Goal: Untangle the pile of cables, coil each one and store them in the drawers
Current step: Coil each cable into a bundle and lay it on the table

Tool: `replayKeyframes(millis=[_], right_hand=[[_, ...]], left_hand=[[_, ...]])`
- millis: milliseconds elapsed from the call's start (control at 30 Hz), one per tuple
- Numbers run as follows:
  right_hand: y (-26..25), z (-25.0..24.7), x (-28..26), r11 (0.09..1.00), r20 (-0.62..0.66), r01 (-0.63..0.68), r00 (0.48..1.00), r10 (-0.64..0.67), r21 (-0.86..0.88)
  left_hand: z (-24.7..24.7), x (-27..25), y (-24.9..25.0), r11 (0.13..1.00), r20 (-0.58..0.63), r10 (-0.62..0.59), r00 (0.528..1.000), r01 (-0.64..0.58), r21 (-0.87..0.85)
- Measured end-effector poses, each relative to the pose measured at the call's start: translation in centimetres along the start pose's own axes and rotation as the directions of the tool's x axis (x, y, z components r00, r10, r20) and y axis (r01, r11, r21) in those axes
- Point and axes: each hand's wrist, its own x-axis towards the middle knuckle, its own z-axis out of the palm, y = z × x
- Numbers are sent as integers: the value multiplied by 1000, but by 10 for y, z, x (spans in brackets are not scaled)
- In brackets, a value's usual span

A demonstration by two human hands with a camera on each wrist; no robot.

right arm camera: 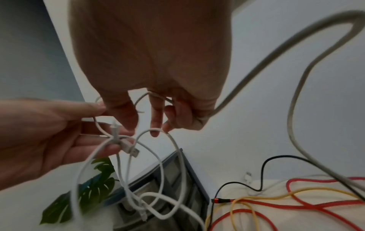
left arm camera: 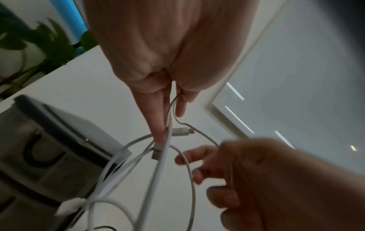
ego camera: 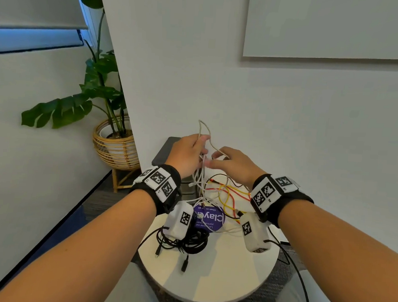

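Above the round bench (ego camera: 207, 283), the left hand (ego camera: 187, 154) pinches smooth white cables (ego camera: 200, 174); the right hand (ego camera: 233, 164) hooks a grey braided loop (ego camera: 204, 127). Red and yellow cords (ego camera: 231, 198) sprawl near the far edge, beside the drawers (ego camera: 167, 148).

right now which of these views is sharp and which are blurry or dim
Head view: evenly lit and mostly sharp, though the left hand and right hand smear slightly at the fingertips. Left wrist view: soft, the right hand dark and blurred. Right wrist view: dim, the grey cable streaked by motion.
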Motion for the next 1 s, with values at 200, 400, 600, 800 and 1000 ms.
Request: replayKeyframes(millis=[200, 400, 600, 800, 1000], right_hand=[[8, 9, 4, 966, -103, 35, 993, -64, -258], [22, -2, 7, 995, -230, -79, 971, 65, -53], [29, -2, 9, 975, -198, -222, 955, 221, 17], [14, -19, 17, 927, -203, -143, 954, 223, 347], [-13, -50, -2, 850, 131, -207, 978, 164, 483]], left_hand=[[5, 1, 5, 995, 114, -41, 993, 52, -88], [-4, 2, -6, 992, 41, -104, 994, 107, -63], [-10, 6, -3, 999, -132, 32, 991, -27, 43], [-29, -4, 7, 911, 63, 4, 998, 23, -411], [-51, -16, 25, 876, 213, 79, 974, 34, -482]])
